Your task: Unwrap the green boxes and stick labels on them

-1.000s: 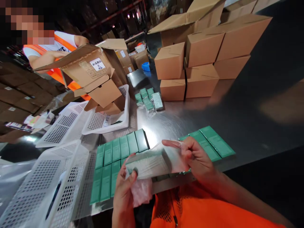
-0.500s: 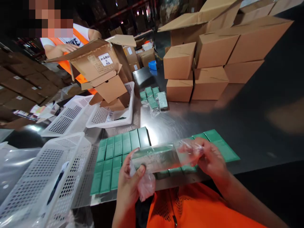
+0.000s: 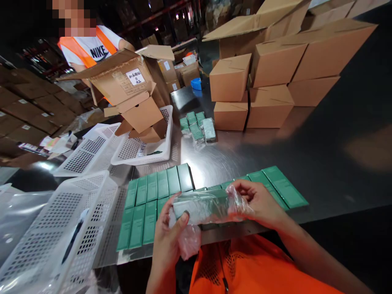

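A green box in a clear plastic bag [image 3: 203, 206] is held level between my hands, just above the table's near edge. My left hand [image 3: 171, 228] is closed round its left end, thumb on the front face, with crumpled plastic hanging below. Gathered plastic at the right end is pinched by my right hand [image 3: 255, 202]. Behind and beneath lie rows of green boxes [image 3: 153, 204], with more green boxes [image 3: 283, 188] at the right, partly hidden by my hands.
White perforated baskets [image 3: 101, 192] stand at the left. Small wrapped green packs [image 3: 196, 124] lie mid-table. Stacked brown cartons [image 3: 269, 98] occupy the far right. Across the table, a person in an orange vest [image 3: 98, 45] stands behind an open carton [image 3: 119, 81].
My right hand has moved left, from the bag's stretched-out end in toward the box, bunching the plastic. My left hand keeps its hold. The person opposite has shifted slightly and stands more upright.
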A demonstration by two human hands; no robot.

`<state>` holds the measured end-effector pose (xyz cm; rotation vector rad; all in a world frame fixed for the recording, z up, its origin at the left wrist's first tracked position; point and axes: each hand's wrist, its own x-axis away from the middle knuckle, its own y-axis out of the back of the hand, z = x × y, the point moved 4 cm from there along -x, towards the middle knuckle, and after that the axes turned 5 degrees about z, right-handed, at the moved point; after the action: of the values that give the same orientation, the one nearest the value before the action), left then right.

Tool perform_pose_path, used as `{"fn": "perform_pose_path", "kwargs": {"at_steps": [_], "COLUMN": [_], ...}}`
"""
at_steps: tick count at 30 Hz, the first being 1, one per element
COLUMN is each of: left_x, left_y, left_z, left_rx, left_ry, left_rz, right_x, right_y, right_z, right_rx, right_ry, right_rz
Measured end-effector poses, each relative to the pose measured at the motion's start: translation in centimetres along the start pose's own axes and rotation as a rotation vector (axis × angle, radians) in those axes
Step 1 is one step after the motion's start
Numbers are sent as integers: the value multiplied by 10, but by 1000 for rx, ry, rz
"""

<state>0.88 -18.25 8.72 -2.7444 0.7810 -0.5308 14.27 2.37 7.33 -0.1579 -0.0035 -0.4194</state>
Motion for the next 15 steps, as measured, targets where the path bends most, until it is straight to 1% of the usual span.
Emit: {"fn": "perform_pose_path", "kwargs": {"at_steps": [2, 3, 5, 7, 10, 13, 15], "left_x": [1, 1, 0, -1, -4, -8, -10], "left_y": [-3, -3, -3, -4, -5, -1, 1], "left_z": [0, 0, -2, -3, -2, -5, -8], "left_rx": [-19, -30, -48, -18, 83, 94, 86], "left_ry": [-24, -47, -108, -146, -120, -127, -141], "left_rz": [-8, -27, -80, -93, -103, -254, -317], "right_x": [1, 1, 2, 3, 3, 6, 8], "right_y": [-4, -5, -7, -8, -11, -18, -22], "right_z": [-5, -8, -13, -21, -30, -28, -24], "right_rx": [-76, -93, -122, -182, -259, -279, -277], "right_ry": [-57, -61, -34, -12, -38, -56, -74], "right_rz": [-6, -9, -52, -114, -170, -174, -175]}}
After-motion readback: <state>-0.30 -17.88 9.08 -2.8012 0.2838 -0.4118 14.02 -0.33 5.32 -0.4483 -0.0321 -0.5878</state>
